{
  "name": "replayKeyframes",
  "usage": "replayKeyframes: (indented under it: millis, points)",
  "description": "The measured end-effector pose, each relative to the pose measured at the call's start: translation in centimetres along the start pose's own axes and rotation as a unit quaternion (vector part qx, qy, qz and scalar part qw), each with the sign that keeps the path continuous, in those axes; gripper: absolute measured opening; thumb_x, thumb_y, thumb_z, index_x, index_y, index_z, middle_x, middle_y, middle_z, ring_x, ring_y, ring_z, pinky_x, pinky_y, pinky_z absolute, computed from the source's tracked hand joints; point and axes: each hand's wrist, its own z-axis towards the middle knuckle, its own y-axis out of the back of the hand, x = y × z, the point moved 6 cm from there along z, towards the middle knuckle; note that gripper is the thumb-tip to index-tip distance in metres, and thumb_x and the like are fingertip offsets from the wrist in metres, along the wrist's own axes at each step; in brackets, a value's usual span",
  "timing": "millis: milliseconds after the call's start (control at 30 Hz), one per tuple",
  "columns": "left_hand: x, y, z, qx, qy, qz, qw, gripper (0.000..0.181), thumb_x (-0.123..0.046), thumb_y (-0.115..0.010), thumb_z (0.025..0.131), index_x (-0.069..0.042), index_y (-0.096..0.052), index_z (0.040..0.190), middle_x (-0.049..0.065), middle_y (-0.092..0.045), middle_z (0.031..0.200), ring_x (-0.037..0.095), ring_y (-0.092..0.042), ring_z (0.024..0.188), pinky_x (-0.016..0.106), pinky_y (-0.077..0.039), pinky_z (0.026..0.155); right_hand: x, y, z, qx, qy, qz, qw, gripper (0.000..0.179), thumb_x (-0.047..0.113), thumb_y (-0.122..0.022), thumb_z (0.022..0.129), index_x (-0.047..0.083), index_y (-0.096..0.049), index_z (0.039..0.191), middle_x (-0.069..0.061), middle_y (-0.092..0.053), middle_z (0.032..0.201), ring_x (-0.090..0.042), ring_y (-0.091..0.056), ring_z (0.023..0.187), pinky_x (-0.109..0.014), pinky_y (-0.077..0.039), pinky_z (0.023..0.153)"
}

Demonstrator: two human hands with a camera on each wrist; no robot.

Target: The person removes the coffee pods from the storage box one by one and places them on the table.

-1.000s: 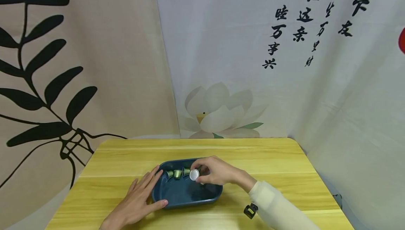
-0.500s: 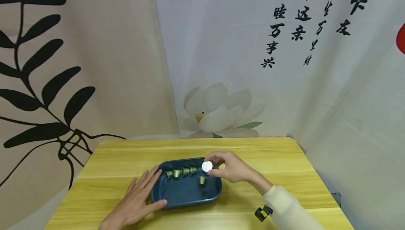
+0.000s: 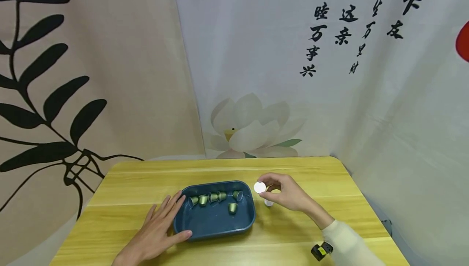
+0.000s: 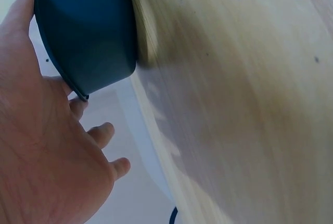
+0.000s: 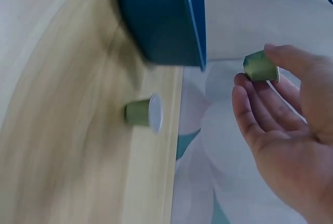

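My right hand (image 3: pixel 287 192) pinches a green coffee capsule (image 5: pixel 260 66) between thumb and fingers, its white lid (image 3: pixel 259 187) facing the head camera. It is in the air just right of a dark blue tray (image 3: pixel 216 230). Below that hand, a second green capsule (image 5: pixel 138 113) stands on the table with its white lid up, partly hidden in the head view. Several green capsules (image 3: pixel 232 208) lie in the tray, most of them along its far side. My left hand (image 3: pixel 155 229) rests on the tray's left end, fingers spread and fairly straight along the rim (image 4: pixel 57 67).
The tray stands on a light wooden table (image 3: pixel 300 176) with rounded far corners. Behind the table hangs a printed cloth (image 3: pixel 264 54) with a lotus, dark leaves and written characters. A dark wrist device (image 3: pixel 321 250) hangs at the right sleeve.
My right hand has carried the capsule from over the tray out past its right edge. The capsules in the tray and the one on the table have come into sight. The left hand stays put.
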Motion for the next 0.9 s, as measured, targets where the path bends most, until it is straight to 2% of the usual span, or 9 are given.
replayKeyframes:
  millis: [433, 733, 900]
  points:
    - [-0.3, 0.5, 0.0, 0.002, 0.000, 0.013, 0.9999, 0.104, -0.075, -0.071, 0.100, -0.028, -0.027, 0.182, 0.006, -0.019, 0.192, 0.054, -0.023, 0.174, 0.092, -0.015, 0.125, -4.0, 2.5, -2.5, -0.033, -0.033, 0.002, 0.9989, 0.035, 0.021, -0.086, 0.103, 0.010, -0.077, 0.134, -0.007, -0.082, 0.125, -0.010, -0.079, 0.110, -0.026, -0.067, 0.097]
    - [-0.2, 0.5, 0.0, -0.003, -0.005, 0.012, 0.9999, 0.104, -0.074, -0.072, 0.100, -0.027, -0.028, 0.182, 0.006, -0.021, 0.192, 0.054, -0.025, 0.173, 0.093, -0.016, 0.124, -6.2, 3.1, -3.3, -0.018, -0.063, 0.041, 0.9970, 0.037, 0.014, -0.085, 0.103, 0.000, -0.073, 0.134, -0.019, -0.081, 0.126, -0.023, -0.083, 0.114, -0.023, -0.068, 0.092]
    - [-0.3, 0.5, 0.0, 0.002, -0.004, 0.010, 0.9999, 0.104, -0.074, -0.072, 0.100, -0.027, -0.028, 0.182, 0.006, -0.019, 0.192, 0.054, -0.024, 0.173, 0.093, -0.016, 0.124, -7.1, 3.0, -3.6, -0.010, -0.070, 0.037, 0.9968, 0.035, 0.011, -0.083, 0.103, -0.001, -0.072, 0.134, -0.021, -0.081, 0.126, -0.029, -0.083, 0.116, -0.023, -0.068, 0.093]
